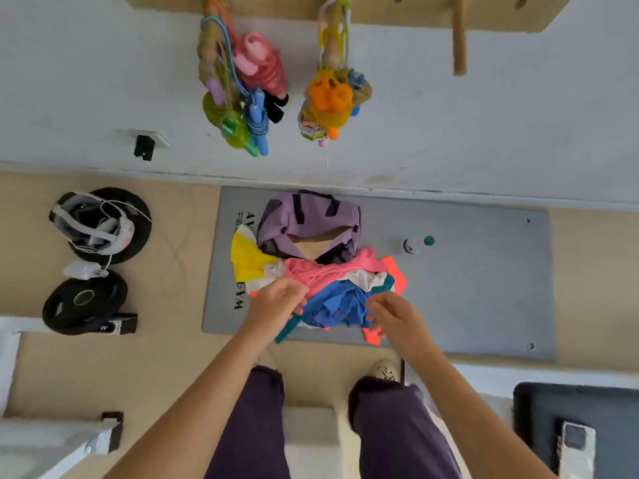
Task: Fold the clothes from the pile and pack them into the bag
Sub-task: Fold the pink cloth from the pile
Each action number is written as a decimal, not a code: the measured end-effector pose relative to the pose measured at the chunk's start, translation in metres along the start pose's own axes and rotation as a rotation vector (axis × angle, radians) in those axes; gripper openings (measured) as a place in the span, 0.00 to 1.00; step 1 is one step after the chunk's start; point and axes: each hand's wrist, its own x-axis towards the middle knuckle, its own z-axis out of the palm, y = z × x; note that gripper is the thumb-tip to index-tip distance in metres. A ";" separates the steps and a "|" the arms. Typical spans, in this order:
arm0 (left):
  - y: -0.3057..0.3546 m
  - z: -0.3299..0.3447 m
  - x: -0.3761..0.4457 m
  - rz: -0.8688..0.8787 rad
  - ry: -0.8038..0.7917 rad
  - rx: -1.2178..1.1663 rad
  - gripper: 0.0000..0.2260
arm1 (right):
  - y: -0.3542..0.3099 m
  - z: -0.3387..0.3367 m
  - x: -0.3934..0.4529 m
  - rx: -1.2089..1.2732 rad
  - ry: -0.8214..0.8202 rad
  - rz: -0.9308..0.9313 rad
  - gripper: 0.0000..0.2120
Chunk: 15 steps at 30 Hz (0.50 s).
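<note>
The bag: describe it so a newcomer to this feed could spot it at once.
Find the grey mat on the tan floor below the white wall. At its far edge, just beyond the pile of clothes, sits the bag: a lilac duffel with dark handles, its top open. It is the only structured, single-colour item there; a yellow garment lies at its left, and a small bottle at its right.

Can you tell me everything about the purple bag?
The purple bag is a soft, fabric-looking duffel with dark handles and trim. It sits on the grey mat near the wall, with its top open, showing a tan inside. The clothes pile lies against its near side, and a yellow garment touches one end.
</note>
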 end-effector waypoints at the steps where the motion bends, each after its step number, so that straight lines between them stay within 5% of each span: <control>1: -0.019 0.000 0.034 -0.015 0.016 0.017 0.05 | 0.014 0.015 0.030 -0.004 0.017 0.024 0.07; 7: -0.172 0.042 0.216 -0.243 0.332 -0.078 0.06 | 0.115 0.116 0.224 -0.155 -0.026 -0.020 0.05; 11: -0.269 0.090 0.313 -0.217 0.324 -0.147 0.02 | 0.184 0.169 0.332 -0.271 0.012 -0.123 0.07; 15: -0.326 0.113 0.380 -0.115 0.415 -0.179 0.25 | 0.230 0.207 0.413 -0.377 0.090 -0.233 0.12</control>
